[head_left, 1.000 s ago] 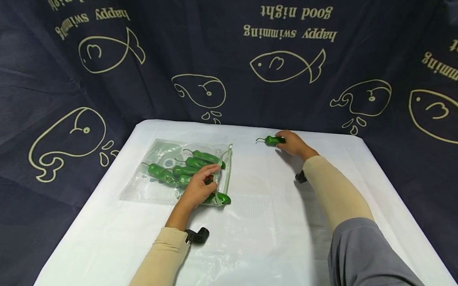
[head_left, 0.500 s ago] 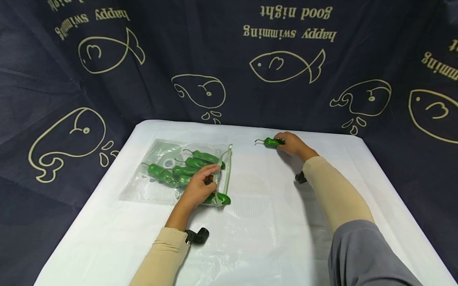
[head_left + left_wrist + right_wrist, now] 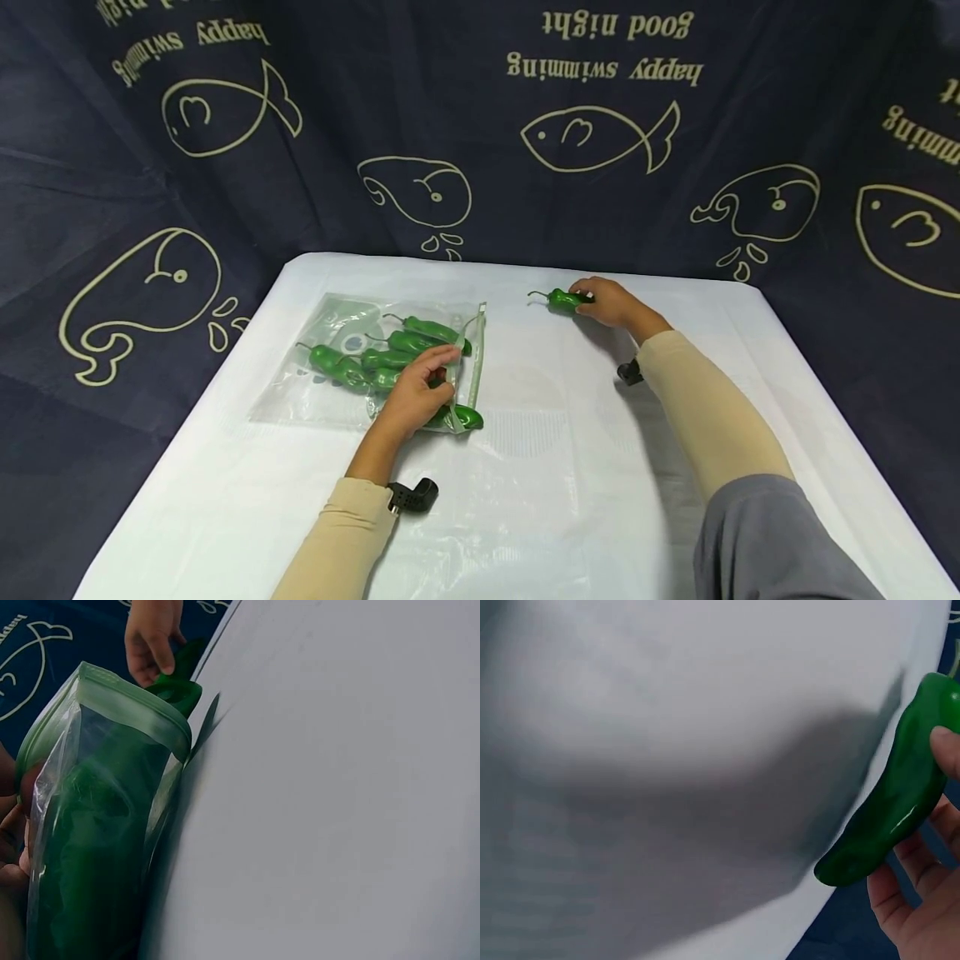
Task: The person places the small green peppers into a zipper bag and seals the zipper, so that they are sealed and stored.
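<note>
In the head view my left hand (image 3: 415,393) pinches the open edge of a clear zip bag (image 3: 288,402) lying on the table. Several green peppers (image 3: 330,360) are inside it, and the tip of one pepper (image 3: 471,417) pokes out of the mouth. At the table's far side, my right hand (image 3: 609,303) grips another green pepper (image 3: 561,301) by its tip end, stem pointing left. The right wrist view shows thumb and fingers around this pepper (image 3: 904,787). Seen from the left wrist, the bag's green zip strip (image 3: 135,712) stands raised, with fingertips at its left side.
A white cloth covers the table (image 3: 555,500). Behind and on both sides hangs a dark blue curtain (image 3: 480,75) with fish and whale drawings; it meets the table's back edge close to the right hand.
My right hand has shifted slightly to the left with the pepper in its grip. The left hand and the bag stay where they were.
</note>
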{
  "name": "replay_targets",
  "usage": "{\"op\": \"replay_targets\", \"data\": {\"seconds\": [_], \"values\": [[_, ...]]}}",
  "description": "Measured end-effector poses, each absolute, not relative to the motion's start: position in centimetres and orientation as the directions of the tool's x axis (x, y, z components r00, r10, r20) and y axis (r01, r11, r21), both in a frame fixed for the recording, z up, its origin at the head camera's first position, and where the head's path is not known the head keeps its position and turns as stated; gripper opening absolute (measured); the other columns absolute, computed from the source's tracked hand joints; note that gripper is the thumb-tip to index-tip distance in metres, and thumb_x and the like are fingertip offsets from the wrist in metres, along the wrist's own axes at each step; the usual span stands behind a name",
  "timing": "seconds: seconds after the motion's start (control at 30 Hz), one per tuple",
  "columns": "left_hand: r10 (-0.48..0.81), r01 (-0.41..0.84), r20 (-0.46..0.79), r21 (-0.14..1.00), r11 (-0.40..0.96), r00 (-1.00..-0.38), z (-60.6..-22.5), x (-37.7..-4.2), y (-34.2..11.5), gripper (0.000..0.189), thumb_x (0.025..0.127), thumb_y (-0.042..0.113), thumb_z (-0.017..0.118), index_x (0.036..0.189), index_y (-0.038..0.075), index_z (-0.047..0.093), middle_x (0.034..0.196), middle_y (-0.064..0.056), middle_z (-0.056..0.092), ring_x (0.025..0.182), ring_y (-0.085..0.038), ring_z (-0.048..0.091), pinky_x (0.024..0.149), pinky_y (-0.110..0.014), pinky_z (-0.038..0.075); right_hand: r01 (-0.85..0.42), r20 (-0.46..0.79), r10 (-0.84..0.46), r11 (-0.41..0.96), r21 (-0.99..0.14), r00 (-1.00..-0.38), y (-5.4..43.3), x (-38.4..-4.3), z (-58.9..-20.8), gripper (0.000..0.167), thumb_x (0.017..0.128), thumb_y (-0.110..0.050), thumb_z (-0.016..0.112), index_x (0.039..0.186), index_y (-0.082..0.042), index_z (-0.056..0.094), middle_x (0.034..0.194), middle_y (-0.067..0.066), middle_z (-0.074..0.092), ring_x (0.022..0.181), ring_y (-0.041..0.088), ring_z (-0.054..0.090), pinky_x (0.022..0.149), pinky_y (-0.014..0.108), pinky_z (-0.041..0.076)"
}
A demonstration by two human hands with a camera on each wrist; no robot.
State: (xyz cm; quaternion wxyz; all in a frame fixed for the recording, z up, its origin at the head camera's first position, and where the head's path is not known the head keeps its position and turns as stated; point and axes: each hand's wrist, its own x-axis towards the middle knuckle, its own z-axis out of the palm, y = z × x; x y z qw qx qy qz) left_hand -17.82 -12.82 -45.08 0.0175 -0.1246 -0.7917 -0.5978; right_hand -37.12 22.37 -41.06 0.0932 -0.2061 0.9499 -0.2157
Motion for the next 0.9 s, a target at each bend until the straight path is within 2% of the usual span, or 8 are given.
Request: {"op": "replay_targets", "data": {"seconds": [0.17,0.33,0.53,0.73,0.9], "values": [[0.177,0.218,0.176,0.942,0.256,-0.968,-45.1,-17.8,-12.8,0.057,0.082,-0.006,0.057,0.138,-0.001,0.056,0.146,-0.005,0.049,0.099,-0.022,0.049,0.078,-0.032,0.042,-0.352,-0.084,-0.451,0.788,-0.505,-0.889,22.3,-36.6,-40.3,0.038,0.097,-0.014,0.062,0.134,-0.008,0.059,0.121,0.016,0.059,0.103,0.028,0.055,0.086,0.045,0.046],[0.175,0.203,0.161,0.945,0.255,-0.971,-45.1,-17.9,-12.8,0.055,0.083,-0.005,0.057,0.138,0.001,0.057,0.145,-0.003,0.049,0.100,-0.022,0.049,0.079,-0.034,0.042,-0.367,-0.082,-0.476,0.766,-0.528,-0.876,22.4,-36.0,-40.0,0.037,0.097,-0.019,0.063,0.133,-0.010,0.060,0.118,0.013,0.059,0.097,0.026,0.056,0.079,0.040,0.047],[0.180,0.202,0.159,0.947,0.252,-0.971,-45.1,-17.8,-12.7,0.056,0.083,-0.006,0.057,0.138,0.000,0.057,0.145,-0.004,0.049,0.100,-0.022,0.048,0.080,-0.036,0.041,-0.388,-0.061,-0.505,0.730,-0.563,-0.861,22.2,-34.9,-39.7,0.036,0.097,-0.019,0.063,0.132,-0.011,0.060,0.118,0.012,0.059,0.098,0.027,0.055,0.078,0.041,0.047],[0.179,0.207,0.165,0.946,0.250,-0.970,-45.1,-17.8,-12.7,0.055,0.083,-0.006,0.056,0.138,0.000,0.057,0.145,-0.004,0.049,0.099,-0.023,0.048,0.078,-0.034,0.042,-0.425,-0.019,-0.540,0.683,-0.594,-0.841,21.6,-33.7,-39.6,0.037,0.097,-0.017,0.062,0.133,-0.009,0.060,0.124,0.011,0.060,0.105,0.028,0.054,0.084,0.044,0.045],[0.180,0.207,0.165,0.946,0.249,-0.970,-45.1,-17.8,-12.7,0.055,0.083,-0.006,0.056,0.139,-0.001,0.056,0.145,-0.004,0.049,0.098,-0.023,0.048,0.075,-0.032,0.043,-0.475,0.011,-0.582,0.652,-0.590,-0.813,21.0,-32.9,-39.7,0.036,0.097,-0.017,0.061,0.132,-0.010,0.061,0.126,0.008,0.060,0.104,0.026,0.054,0.085,0.043,0.045]]}}
